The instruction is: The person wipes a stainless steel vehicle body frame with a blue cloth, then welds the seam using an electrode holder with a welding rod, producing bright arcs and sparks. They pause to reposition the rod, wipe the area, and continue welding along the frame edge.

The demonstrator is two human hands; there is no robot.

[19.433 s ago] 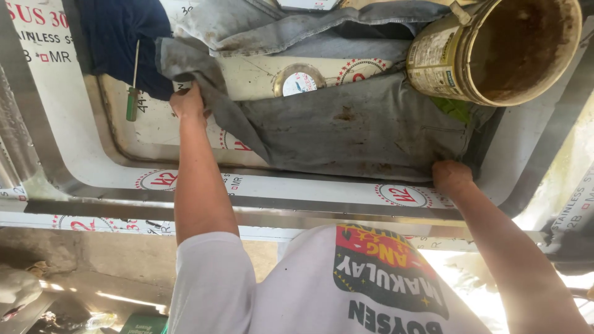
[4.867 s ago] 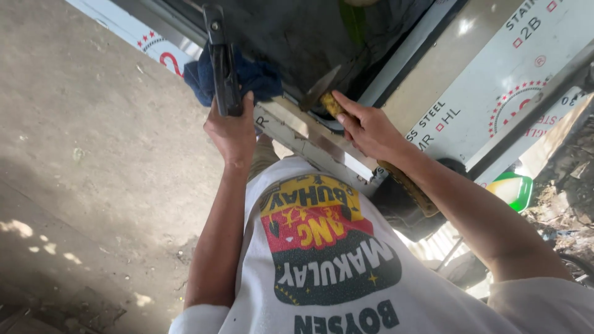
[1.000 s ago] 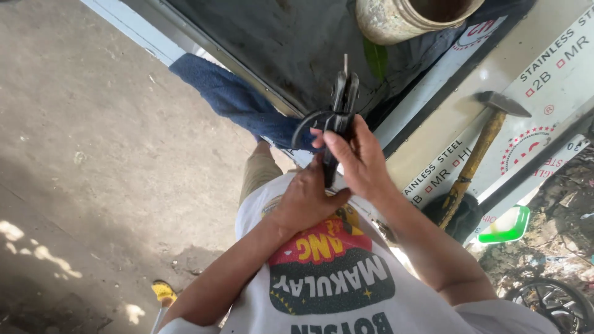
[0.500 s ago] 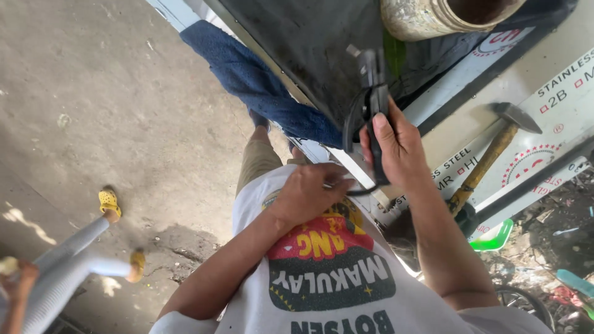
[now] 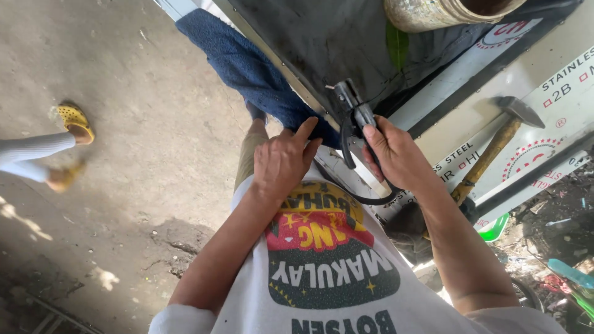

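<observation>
My right hand grips a black clamp-like tool with a black cable looping below it. The tool's jaws sit at the edge of a steel sheet covered by a dark grey cloth. Just left of the tool is my left hand, holding nothing. Its fingers are apart and the index finger points up against a blue cloth hanging over the sheet's edge.
A wooden-handled hammer lies on the sheet to the right. A dirty paint can stands on the grey cloth at the top. Another person's leg and yellow slippers are on the concrete floor at left. Green plastic lies below.
My left hand has come off the tool and now reaches up to the blue cloth. My right hand keeps hold of the tool. The other person's feet have moved up and left.
</observation>
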